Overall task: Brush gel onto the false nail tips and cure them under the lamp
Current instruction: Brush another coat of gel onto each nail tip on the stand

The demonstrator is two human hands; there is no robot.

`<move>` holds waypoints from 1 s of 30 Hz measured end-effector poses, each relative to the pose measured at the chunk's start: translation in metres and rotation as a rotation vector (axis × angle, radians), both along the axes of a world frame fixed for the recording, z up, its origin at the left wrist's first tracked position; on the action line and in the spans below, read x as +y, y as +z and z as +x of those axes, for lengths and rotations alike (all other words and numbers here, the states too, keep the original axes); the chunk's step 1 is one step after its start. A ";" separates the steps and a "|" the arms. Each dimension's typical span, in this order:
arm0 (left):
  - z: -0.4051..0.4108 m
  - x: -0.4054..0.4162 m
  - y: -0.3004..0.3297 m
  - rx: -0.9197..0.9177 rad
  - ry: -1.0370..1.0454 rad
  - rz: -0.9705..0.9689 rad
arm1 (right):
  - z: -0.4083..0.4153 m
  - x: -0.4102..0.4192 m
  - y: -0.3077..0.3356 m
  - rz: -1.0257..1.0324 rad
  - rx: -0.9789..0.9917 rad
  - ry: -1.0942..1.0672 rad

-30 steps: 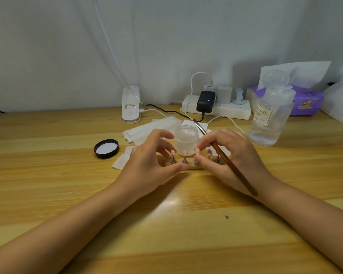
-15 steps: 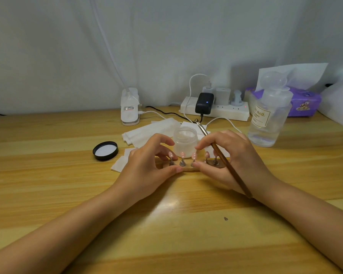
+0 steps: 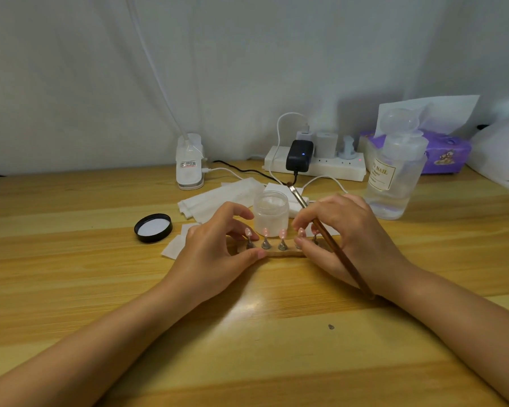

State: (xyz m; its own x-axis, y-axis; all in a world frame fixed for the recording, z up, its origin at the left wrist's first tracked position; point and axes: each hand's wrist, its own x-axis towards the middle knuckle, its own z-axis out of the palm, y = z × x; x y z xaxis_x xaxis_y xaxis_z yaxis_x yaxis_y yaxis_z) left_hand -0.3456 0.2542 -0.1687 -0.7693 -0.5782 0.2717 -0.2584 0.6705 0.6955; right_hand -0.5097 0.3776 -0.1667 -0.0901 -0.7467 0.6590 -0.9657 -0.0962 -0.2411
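Note:
Several pink false nail tips stand on small metal cones along a wooden holder strip at the table's middle. My left hand grips the strip's left end between thumb and fingers. My right hand holds the right end and also keeps a brown-handled brush between its fingers, bristles pointing back and left. An open jar of clear gel stands just behind the tips. The white clip-on lamp base sits at the back left.
The jar's black lid lies to the left, white wipes behind the hands. A clear bottle, a power strip with plugs and cables, and a purple tissue pack line the back right.
Both hands stay on the holder's ends. The brush handle has hardly shifted; only the camera view has moved slightly.

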 end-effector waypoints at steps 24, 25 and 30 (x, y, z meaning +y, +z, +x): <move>0.000 0.000 0.001 0.031 -0.026 -0.010 | -0.009 0.005 0.006 0.001 0.164 0.088; 0.000 0.000 0.001 0.038 -0.025 -0.014 | -0.008 0.006 0.006 -0.010 0.159 0.094; 0.000 -0.001 0.000 0.061 -0.034 -0.047 | 0.000 0.005 0.007 -0.074 0.111 0.124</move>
State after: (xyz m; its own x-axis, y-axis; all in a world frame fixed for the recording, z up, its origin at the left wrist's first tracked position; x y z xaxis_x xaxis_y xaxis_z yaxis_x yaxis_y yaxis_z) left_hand -0.3457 0.2533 -0.1688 -0.7693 -0.5378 0.3450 -0.1931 0.7104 0.6768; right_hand -0.5099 0.3825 -0.1593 0.0758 -0.6965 0.7135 -0.9658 -0.2293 -0.1213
